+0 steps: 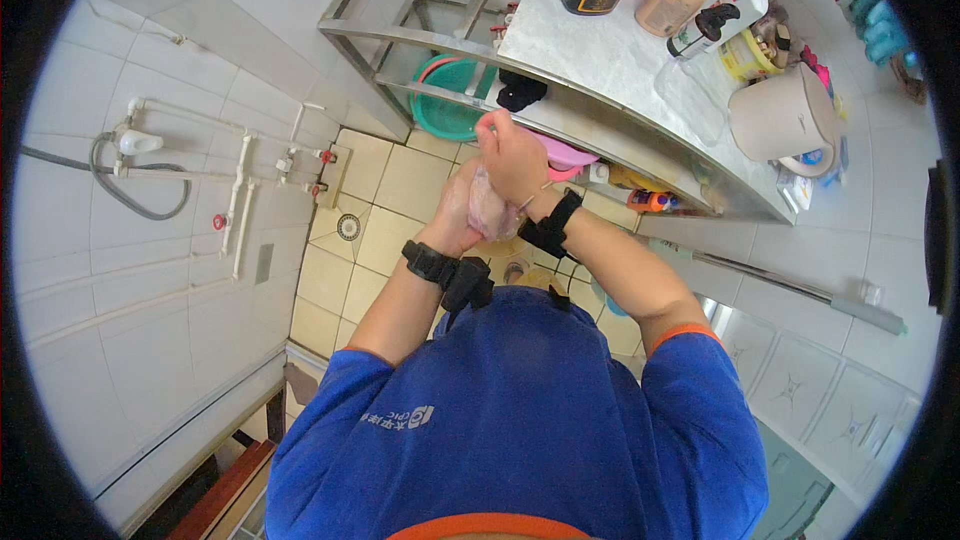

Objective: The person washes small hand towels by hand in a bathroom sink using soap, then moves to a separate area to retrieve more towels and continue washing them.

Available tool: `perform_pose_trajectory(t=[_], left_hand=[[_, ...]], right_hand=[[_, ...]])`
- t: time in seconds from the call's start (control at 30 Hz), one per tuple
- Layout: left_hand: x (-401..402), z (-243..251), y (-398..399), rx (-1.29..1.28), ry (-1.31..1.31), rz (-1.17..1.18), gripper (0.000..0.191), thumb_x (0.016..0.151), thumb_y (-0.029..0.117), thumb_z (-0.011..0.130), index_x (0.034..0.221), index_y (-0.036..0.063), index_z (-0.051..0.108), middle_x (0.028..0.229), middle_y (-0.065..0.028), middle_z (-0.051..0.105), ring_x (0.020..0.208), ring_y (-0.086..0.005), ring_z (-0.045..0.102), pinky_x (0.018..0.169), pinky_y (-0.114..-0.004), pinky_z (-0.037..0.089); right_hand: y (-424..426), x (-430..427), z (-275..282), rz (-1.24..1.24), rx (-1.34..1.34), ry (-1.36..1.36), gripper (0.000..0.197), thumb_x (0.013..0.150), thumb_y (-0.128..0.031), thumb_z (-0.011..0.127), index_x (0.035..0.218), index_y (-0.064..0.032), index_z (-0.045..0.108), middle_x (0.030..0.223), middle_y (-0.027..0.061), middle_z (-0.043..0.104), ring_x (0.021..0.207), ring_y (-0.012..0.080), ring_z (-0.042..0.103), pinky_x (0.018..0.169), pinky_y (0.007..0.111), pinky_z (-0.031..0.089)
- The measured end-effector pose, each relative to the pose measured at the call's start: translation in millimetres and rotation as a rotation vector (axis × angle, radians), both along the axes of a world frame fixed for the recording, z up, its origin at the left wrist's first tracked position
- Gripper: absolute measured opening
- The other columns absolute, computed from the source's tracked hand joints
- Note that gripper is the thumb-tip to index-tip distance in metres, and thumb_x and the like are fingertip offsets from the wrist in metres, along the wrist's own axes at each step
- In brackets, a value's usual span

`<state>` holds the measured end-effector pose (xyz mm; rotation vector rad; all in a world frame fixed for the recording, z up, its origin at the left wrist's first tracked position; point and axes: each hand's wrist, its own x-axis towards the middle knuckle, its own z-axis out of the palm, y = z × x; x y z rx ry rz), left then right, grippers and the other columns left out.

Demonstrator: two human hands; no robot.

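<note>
A pale pinkish, wet-looking piece that may be raw meat or poultry lies between my hands, above the tiled floor. Beneath and along its left side, my left hand cups it. My right hand is over its upper right part, fingers curled, the fingertips pointing away from me; whether they pinch anything is too small to tell. Both wrists wear black straps with small devices. Part of the piece is hidden by my right hand and wrist.
Ahead stands a metal-framed counter crowded with bottles and a beige pitcher. Under it are a green basin and a pink basin. Pipes with red valves run along the left wall. A floor drain lies left of my hands.
</note>
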<state>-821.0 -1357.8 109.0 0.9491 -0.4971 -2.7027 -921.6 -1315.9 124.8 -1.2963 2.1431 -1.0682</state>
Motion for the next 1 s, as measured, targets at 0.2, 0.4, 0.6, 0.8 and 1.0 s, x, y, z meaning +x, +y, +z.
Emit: perform_pose_trajectory(t=[0.2, 0.4, 0.6, 0.8, 1.0], left_hand=[[-2.0, -18.1, -2.8, -0.001, 0.338, -0.001, 0.040, 0.098, 0.043, 0.041, 0.117, 0.0092, 0.053, 0.109, -0.0073, 0.062, 0.100, -0.0211, 0.061, 0.084, -0.038, 0.052], [18.7, -63.4, -14.4, 0.000, 0.116, -0.051, 0.038, 0.099, 0.040, 0.041, 0.119, 0.0098, 0.053, 0.111, -0.0066, 0.062, 0.099, -0.0207, 0.061, 0.085, -0.036, 0.051], [7.6, 2.9, 0.8, -0.077, -0.100, 0.045, 0.037, 0.099, 0.043, 0.039, 0.112, 0.0118, 0.055, 0.108, -0.0061, 0.062, 0.101, -0.0197, 0.059, 0.085, -0.037, 0.050], [20.3, -34.5, -9.0, -0.010, 0.098, -0.016, 0.039, 0.100, 0.037, 0.038, 0.122, 0.0073, 0.052, 0.117, -0.0103, 0.061, 0.103, -0.0237, 0.061, 0.089, -0.040, 0.051], [11.4, 31.0, -15.2, 0.050, 0.150, -0.042, 0.040, 0.098, 0.034, 0.045, 0.123, 0.0036, 0.052, 0.110, -0.0078, 0.064, 0.093, -0.0208, 0.064, 0.077, -0.034, 0.055]], right_hand=[[11.7, 19.3, -5.1, 0.103, -0.153, 0.061, 0.017, 0.092, -0.026, 0.048, 0.101, -0.0147, 0.057, 0.086, 0.0146, 0.065, 0.075, 0.0356, 0.063, 0.063, 0.045, 0.048], [13.5, 35.2, 22.5, 0.159, -0.073, 0.263, 0.020, 0.092, -0.027, 0.049, 0.103, -0.0118, 0.055, 0.085, 0.0164, 0.066, 0.070, 0.0378, 0.064, 0.058, 0.046, 0.050], [6.2, 19.9, 9.9, 0.055, 0.017, 0.078, 0.018, 0.089, -0.021, 0.049, 0.102, -0.0106, 0.055, 0.078, 0.0159, 0.064, 0.071, 0.0362, 0.064, 0.062, 0.048, 0.049], [-3.0, 4.7, -22.5, 0.159, 0.129, 0.388, 0.020, 0.092, -0.018, 0.049, 0.106, -0.0062, 0.057, 0.086, 0.0152, 0.061, 0.066, 0.0271, 0.061, 0.061, 0.036, 0.049], [2.7, -52.0, -31.5, -0.063, -0.341, -0.621, 0.017, 0.097, -0.018, 0.051, 0.108, -0.0053, 0.055, 0.086, 0.0006, 0.058, 0.074, 0.0063, 0.051, 0.068, 0.020, 0.044]])
